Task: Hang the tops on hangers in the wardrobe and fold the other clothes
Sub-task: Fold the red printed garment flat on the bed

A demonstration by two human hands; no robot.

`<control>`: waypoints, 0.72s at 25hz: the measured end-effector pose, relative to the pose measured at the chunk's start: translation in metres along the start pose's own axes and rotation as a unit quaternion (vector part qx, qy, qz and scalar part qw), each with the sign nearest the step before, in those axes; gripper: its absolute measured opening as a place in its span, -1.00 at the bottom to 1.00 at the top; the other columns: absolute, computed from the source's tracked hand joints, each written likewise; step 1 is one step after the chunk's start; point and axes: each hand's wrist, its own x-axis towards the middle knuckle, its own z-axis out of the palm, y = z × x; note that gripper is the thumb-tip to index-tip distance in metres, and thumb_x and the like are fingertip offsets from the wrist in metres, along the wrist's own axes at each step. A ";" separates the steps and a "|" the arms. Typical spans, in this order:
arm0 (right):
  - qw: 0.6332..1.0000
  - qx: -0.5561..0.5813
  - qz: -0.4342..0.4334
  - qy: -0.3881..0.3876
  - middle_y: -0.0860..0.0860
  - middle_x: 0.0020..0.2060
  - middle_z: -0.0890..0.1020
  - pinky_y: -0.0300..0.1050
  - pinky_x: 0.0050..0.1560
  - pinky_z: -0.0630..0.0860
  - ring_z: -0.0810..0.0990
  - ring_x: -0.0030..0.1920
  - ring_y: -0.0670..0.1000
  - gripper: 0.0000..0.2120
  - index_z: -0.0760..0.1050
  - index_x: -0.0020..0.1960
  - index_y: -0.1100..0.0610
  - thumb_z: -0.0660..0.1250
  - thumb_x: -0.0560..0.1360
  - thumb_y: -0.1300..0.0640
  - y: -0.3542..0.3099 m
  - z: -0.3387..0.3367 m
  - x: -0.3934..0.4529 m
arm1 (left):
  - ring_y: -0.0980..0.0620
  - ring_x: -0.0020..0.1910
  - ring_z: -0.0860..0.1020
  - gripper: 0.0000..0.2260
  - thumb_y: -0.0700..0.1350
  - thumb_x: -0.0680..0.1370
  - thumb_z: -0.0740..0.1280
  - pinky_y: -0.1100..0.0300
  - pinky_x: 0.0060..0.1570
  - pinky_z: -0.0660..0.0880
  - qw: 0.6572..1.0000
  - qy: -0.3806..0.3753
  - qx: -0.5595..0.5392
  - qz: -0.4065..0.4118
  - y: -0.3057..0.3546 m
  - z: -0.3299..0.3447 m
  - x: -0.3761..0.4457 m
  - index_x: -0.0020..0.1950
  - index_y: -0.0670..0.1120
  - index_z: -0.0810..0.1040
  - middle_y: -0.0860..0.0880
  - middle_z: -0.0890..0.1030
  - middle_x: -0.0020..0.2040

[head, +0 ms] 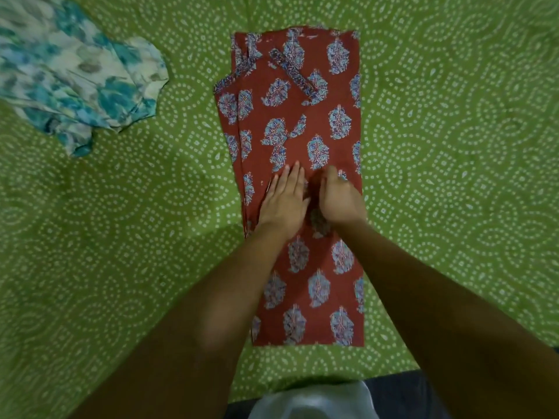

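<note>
Head view: you lean over a bed spread with a green dotted bedsheet (121,237), and a red printed garment (302,131) lies folded into a long strip down the middle, running from twelve o'clock toward six o'clock. Its neck opening and a loose patterned band sit at the twelve o'clock end; its straight hem lies at the six o'clock end, close to your body.

Your left hand (284,201) lies flat on the red garment near the centre of the picture, fingers straight and together, pointing toward twelve o'clock, its grip released and pressing the cloth. Your right hand (341,198) is just beside it at three o'clock of the left, thumbs nearly touching. Its fingers curl down at the garment's right-hand edge and appear to pinch the cloth there, though motion blur makes the hold hard to judge. Both forearms reach in from the bottom corners and cross over the lower half of the strip.

At ten o'clock, well apart from the red garment, a blue and white floral garment (75,80) lies crumpled on the bedsheet, partly cut off by the picture's left edge.
</note>
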 end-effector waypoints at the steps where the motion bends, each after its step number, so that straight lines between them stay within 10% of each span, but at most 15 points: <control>1: 1.000 0.019 0.011 -0.003 0.24 -0.05 0.61 0.01 -0.19 0.40 0.60 -0.05 0.26 -0.67 0.24 0.36 0.18 0.04 0.61 0.18 -0.006 0.002 0.020 | 0.01 0.54 -0.21 -0.43 0.05 0.67 -0.02 0.06 0.52 -0.10 1.000 -0.007 -0.006 -0.007 -0.004 -0.004 0.022 0.56 -0.11 -0.23 0.00 -0.24 0.57; 4: 0.999 0.027 0.025 -0.024 0.24 -0.05 0.61 0.02 -0.17 0.38 0.59 -0.05 0.28 -0.59 0.12 0.42 0.11 0.06 0.59 0.16 -0.013 0.012 0.054 | -0.06 0.53 0.09 -0.38 0.18 0.63 0.02 -0.02 0.40 0.22 0.993 -0.023 -0.085 -0.075 -0.016 -0.025 0.072 0.57 -0.02 -0.15 0.00 -0.04 0.58; 8: 0.998 -0.052 0.005 -0.026 0.21 -0.10 0.61 0.01 -0.21 0.37 0.60 -0.11 0.27 -0.49 0.04 0.49 0.12 0.08 0.57 0.15 -0.007 0.012 0.062 | -0.22 0.23 0.47 -0.41 0.21 0.63 -0.04 0.00 0.16 0.38 0.923 0.091 -0.160 -0.339 -0.058 -0.050 0.091 0.21 -0.22 0.54 -0.26 0.56 0.19; 11: 0.999 -0.033 -0.005 0.021 0.17 -0.20 0.60 -0.03 -0.29 0.38 0.59 -0.21 0.23 -0.63 0.25 0.33 0.17 0.14 0.54 0.14 -0.004 0.003 0.064 | -0.23 0.27 0.45 -0.50 0.08 0.66 0.01 0.02 0.22 0.33 0.836 0.220 -0.203 -0.460 -0.097 -0.056 0.080 0.33 -0.29 0.42 -0.29 0.49 0.29; 14: 0.983 -0.032 -0.128 0.129 0.18 0.00 0.59 0.02 -0.06 0.51 0.56 0.00 0.21 -0.67 0.44 0.21 0.25 0.17 0.50 0.13 0.013 0.007 0.073 | -0.18 0.52 0.10 -0.44 0.06 0.67 -0.02 0.04 0.49 0.03 0.878 0.275 -0.183 -0.346 -0.066 -0.041 0.068 0.53 -0.29 0.03 -0.27 0.10 0.53; 16: 0.966 -0.092 -0.229 0.080 0.14 0.39 0.41 0.08 0.36 0.30 0.36 0.39 0.16 -0.52 0.31 0.44 0.23 0.05 0.59 0.05 0.030 0.012 0.086 | -0.09 0.56 -0.06 -0.44 0.11 0.66 -0.04 -0.02 0.52 -0.06 0.967 0.203 -0.109 -0.105 -0.022 -0.016 0.059 0.57 -0.18 -0.02 -0.12 -0.03 0.57; 18: 0.925 -0.191 -0.326 0.033 0.05 0.53 0.17 0.11 0.47 0.09 0.10 0.53 0.08 -0.45 0.10 0.55 0.12 -0.07 0.61 -0.05 0.045 0.006 0.123 | -0.05 0.56 -0.05 -0.44 0.17 0.64 -0.02 -0.11 0.48 0.07 0.984 0.135 0.003 0.118 -0.015 0.002 0.074 0.57 -0.07 0.03 -0.03 0.01 0.57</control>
